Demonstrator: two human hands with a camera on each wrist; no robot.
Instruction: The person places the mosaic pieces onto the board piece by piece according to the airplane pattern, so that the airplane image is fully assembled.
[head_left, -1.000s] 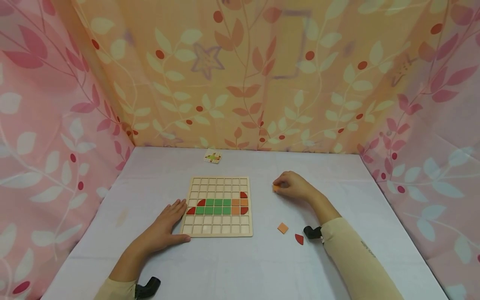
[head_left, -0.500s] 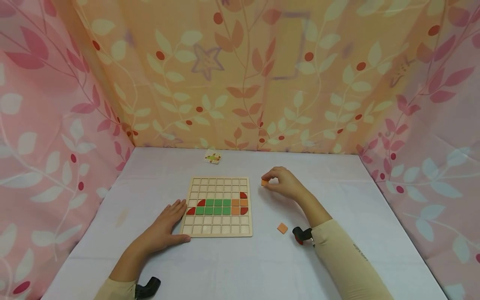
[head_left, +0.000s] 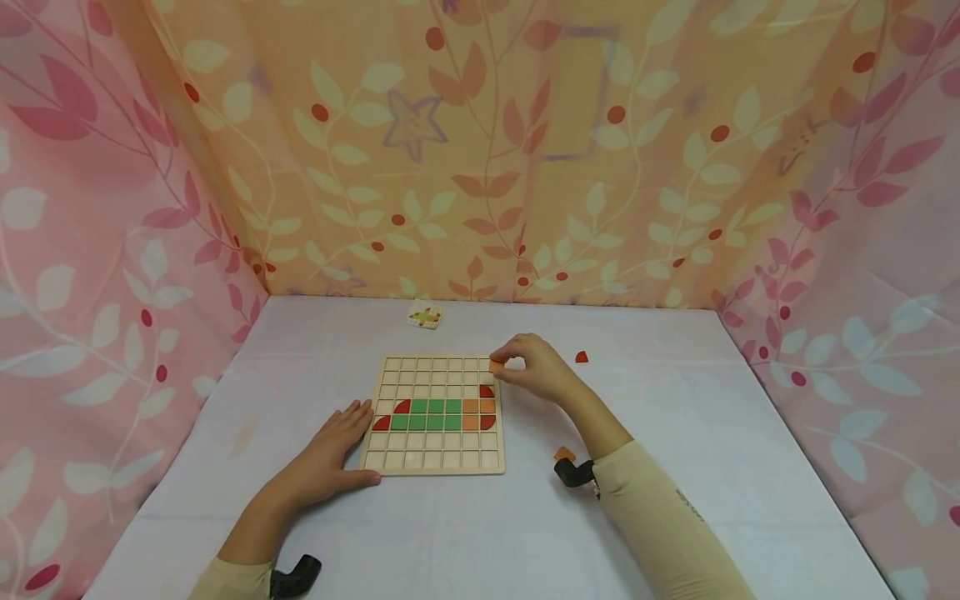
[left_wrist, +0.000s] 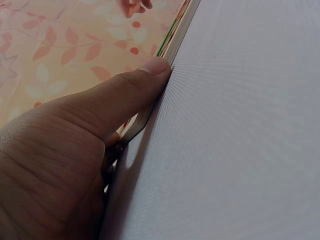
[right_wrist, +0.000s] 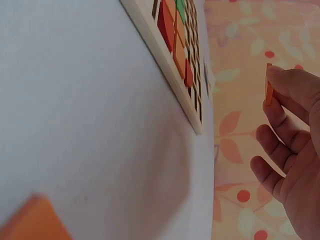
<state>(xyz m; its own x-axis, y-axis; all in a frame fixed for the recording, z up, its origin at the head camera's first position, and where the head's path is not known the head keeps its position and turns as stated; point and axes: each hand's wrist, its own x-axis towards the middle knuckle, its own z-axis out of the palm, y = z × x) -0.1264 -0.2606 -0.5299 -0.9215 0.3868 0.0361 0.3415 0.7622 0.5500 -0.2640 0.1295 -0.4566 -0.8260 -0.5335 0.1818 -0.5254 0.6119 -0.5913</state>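
Observation:
In the head view a wooden grid board (head_left: 431,465) lies on the table, with green, orange and red tiles filling part of its cells. My right hand (head_left: 536,367) pinches an orange square tile (head_left: 496,367) between thumb and index finger at the board's upper right edge. The right wrist view shows this tile (right_wrist: 269,85) edge-on, held above the table, with the other fingers loosely bent. My left hand (head_left: 330,450) rests at the board's lower left, fingers straight against its left side. Its thumb (left_wrist: 135,90) touches the near edge in the left wrist view.
A loose red quarter-round tile (head_left: 582,357) lies beyond my right forearm. Another orange tile (head_left: 565,454) is partly hidden by the black wrist camera (head_left: 576,473). A small patterned card (head_left: 425,317) lies at the back. Floral curtains (head_left: 480,167) enclose the table.
My right hand has moved left to the board's edge with the orange tile, uncovering the red tile at the back. The nearer red tile is now hidden by the wrist camera. My left hand stays put.

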